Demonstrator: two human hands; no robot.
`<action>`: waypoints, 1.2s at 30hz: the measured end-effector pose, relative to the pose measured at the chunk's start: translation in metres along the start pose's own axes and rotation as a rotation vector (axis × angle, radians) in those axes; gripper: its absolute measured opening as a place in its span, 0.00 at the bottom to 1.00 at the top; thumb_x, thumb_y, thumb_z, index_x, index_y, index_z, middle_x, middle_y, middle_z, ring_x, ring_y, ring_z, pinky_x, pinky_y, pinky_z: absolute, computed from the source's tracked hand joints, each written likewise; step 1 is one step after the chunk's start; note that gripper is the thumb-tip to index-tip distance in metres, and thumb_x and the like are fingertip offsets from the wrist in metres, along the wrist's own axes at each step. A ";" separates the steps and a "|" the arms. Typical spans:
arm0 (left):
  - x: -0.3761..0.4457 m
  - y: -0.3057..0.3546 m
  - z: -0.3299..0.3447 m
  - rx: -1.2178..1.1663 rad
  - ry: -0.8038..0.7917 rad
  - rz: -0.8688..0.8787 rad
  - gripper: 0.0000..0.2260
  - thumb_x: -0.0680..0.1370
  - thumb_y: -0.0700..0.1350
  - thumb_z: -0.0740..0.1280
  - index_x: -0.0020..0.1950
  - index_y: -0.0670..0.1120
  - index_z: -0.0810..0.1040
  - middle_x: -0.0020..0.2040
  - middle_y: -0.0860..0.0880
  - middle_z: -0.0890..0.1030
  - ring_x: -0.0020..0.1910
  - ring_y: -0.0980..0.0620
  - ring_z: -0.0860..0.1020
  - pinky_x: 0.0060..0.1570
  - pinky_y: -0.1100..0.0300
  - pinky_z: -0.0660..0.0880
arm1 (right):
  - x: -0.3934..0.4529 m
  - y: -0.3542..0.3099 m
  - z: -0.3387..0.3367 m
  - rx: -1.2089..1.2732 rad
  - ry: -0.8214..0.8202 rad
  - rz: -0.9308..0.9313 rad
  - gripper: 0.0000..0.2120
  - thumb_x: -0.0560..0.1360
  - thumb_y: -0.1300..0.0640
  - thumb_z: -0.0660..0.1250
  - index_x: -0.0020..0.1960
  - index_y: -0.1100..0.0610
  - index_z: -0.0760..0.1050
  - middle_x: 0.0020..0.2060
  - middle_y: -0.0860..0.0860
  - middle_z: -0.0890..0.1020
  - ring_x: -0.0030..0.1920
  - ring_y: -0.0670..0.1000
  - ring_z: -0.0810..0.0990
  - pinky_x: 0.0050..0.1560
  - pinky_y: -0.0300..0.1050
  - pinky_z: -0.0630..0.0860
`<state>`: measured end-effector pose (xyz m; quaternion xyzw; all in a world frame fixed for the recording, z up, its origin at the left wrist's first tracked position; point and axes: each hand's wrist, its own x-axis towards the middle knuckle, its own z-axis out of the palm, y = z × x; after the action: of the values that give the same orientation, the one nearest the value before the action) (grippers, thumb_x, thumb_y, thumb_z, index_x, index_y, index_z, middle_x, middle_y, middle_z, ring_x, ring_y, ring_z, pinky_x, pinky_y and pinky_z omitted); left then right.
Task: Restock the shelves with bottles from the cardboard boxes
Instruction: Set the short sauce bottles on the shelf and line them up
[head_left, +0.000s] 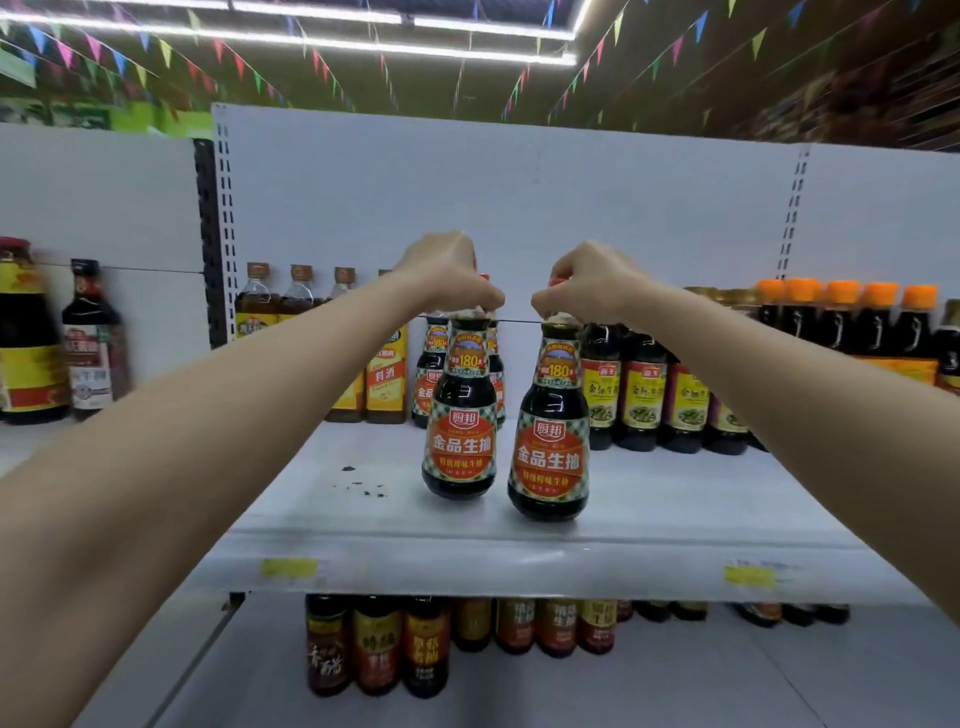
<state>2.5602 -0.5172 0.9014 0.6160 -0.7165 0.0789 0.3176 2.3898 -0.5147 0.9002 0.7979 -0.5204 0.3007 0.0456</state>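
- Left hand (448, 270): fingers curled over cap of dark glass soy-sauce bottle with orange checkered label (460, 415), gripping from above.
- Right hand (589, 283): fingers pinching red cap of second identical dark soy-sauce bottle (549, 431).
- Both bottles upright, side by side, apart, over front part of white metal shelf (363, 519); contact with shelf unclear.
- Matching bottles (434, 364) at shelf back, just behind left one.
- Yellow-labelled dark bottles (644, 400) at right; amber cooking-wine bottles (387, 384) at left.

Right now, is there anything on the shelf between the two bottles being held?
No. In the head view, only bare white shelf shows in the narrow gap between the left bottle and the right bottle.
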 end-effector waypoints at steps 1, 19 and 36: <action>0.004 -0.006 0.006 0.014 -0.013 -0.005 0.13 0.69 0.49 0.71 0.32 0.44 0.72 0.30 0.48 0.71 0.31 0.50 0.67 0.30 0.59 0.60 | 0.006 0.001 0.004 0.017 -0.019 0.004 0.09 0.71 0.50 0.69 0.39 0.56 0.78 0.30 0.49 0.74 0.33 0.48 0.71 0.33 0.40 0.65; 0.014 -0.048 0.074 -0.264 0.328 -0.150 0.17 0.74 0.53 0.67 0.30 0.49 0.68 0.30 0.52 0.73 0.32 0.51 0.74 0.34 0.59 0.70 | 0.045 0.025 0.098 0.063 0.137 0.129 0.26 0.78 0.36 0.55 0.60 0.58 0.68 0.47 0.54 0.78 0.49 0.58 0.78 0.48 0.54 0.76; -0.061 -0.095 0.137 -0.367 -0.334 -0.378 0.41 0.65 0.52 0.79 0.71 0.45 0.63 0.65 0.47 0.74 0.62 0.47 0.73 0.59 0.56 0.71 | -0.033 0.049 0.161 0.230 -0.326 0.280 0.40 0.73 0.46 0.71 0.71 0.62 0.51 0.65 0.57 0.73 0.63 0.57 0.74 0.62 0.52 0.73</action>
<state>2.6019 -0.5568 0.7337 0.6753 -0.6338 -0.2146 0.3102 2.4078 -0.5724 0.7394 0.7558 -0.5889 0.2286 -0.1725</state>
